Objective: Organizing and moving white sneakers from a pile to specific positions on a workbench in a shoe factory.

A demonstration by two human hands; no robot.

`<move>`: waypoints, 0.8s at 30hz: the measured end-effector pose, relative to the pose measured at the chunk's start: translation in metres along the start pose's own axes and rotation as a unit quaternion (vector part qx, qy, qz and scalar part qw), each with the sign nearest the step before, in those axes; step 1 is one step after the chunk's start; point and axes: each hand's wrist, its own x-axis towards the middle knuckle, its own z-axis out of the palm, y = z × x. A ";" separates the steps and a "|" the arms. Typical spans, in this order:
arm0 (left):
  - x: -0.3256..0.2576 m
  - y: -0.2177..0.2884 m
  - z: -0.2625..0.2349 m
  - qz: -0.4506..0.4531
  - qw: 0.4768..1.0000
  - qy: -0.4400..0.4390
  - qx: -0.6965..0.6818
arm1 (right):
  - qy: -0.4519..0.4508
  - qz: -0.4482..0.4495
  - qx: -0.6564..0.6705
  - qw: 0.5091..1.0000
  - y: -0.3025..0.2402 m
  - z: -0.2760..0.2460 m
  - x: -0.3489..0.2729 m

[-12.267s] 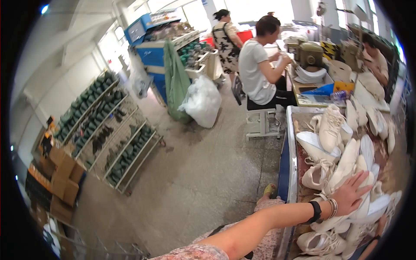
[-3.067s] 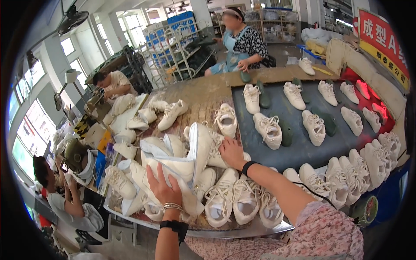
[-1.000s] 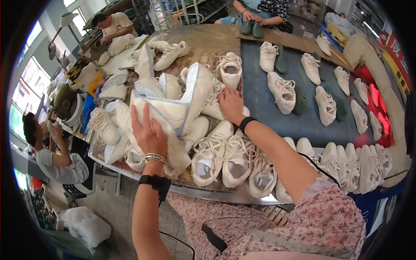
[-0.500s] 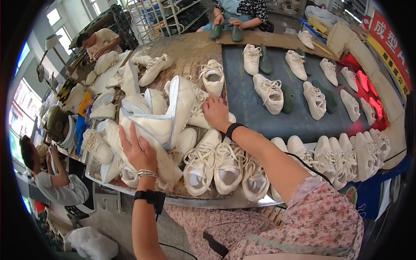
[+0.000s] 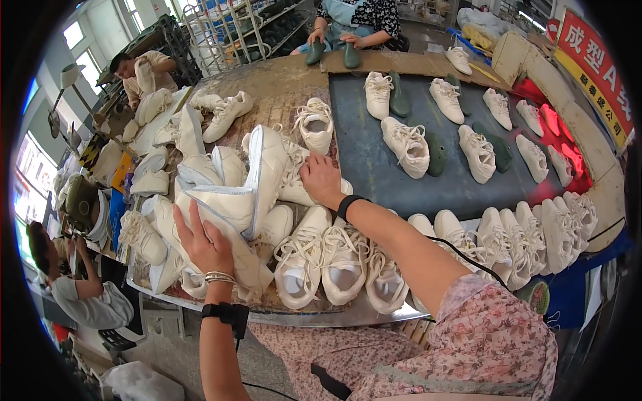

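My left hand [image 5: 206, 246] rests on a heap of cream-white shoe pieces with its fingers spread. Under and beside it lie folded white shoe uppers [image 5: 266, 170] with pale blue edging, which partly cover one another. My right hand [image 5: 321, 180] lies palm down, with fingers stretched, on a white laced sneaker [image 5: 293, 190] lying on its side. Just beyond its fingertips, a white sneaker [image 5: 314, 127] stands with its opening toward me. Closer to me, several laced white sneakers [image 5: 297, 267] line the table edge.
On the right, a dark conveyor belt [image 5: 361, 190] carries white sneakers beside green shoe lasts [image 5: 436, 155] toward a red-lit opening [image 5: 562, 140]. Across the table a person holds two green lasts [image 5: 352, 55]. Two other people work at the left. A black cable [image 5: 468, 257] runs by my right arm.
The view has shifted slightly, so the table's contents sit a little further left. My hands keep nearly the same places. The person at the far left now holds up a pale shoe.
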 end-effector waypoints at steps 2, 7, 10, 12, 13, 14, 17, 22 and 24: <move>-0.001 0.001 0.001 -0.004 1.000 -0.001 -0.004 | -0.005 0.000 -0.002 1.000 0.001 -0.001 0.000; 0.000 0.004 0.005 -0.006 1.000 -0.006 -0.004 | -0.006 -0.004 0.007 1.000 0.006 -0.005 0.001; 0.001 0.002 0.002 -0.005 1.000 0.006 -0.007 | -0.027 0.009 0.011 1.000 0.000 -0.004 0.001; 0.001 -0.001 0.002 -0.008 1.000 0.006 -0.003 | -0.033 0.007 0.009 0.999 -0.003 -0.004 0.002; 0.001 -0.002 0.002 -0.012 1.000 0.003 0.000 | -0.039 0.007 0.006 0.999 -0.002 -0.004 0.002; 0.001 -0.002 0.002 -0.012 1.000 0.006 0.000 | -0.037 0.004 0.007 0.999 -0.001 -0.003 0.001; 0.001 0.003 0.002 0.000 1.000 0.011 -0.012 | -0.003 -0.014 0.010 1.000 0.004 -0.004 0.001; 0.001 0.008 -0.001 -0.007 1.000 0.005 -0.015 | -0.002 -0.016 0.005 1.000 0.004 -0.008 -0.001; -0.002 0.008 -0.001 -0.009 1.000 0.005 -0.013 | -0.003 -0.014 -0.002 1.000 0.004 -0.009 -0.003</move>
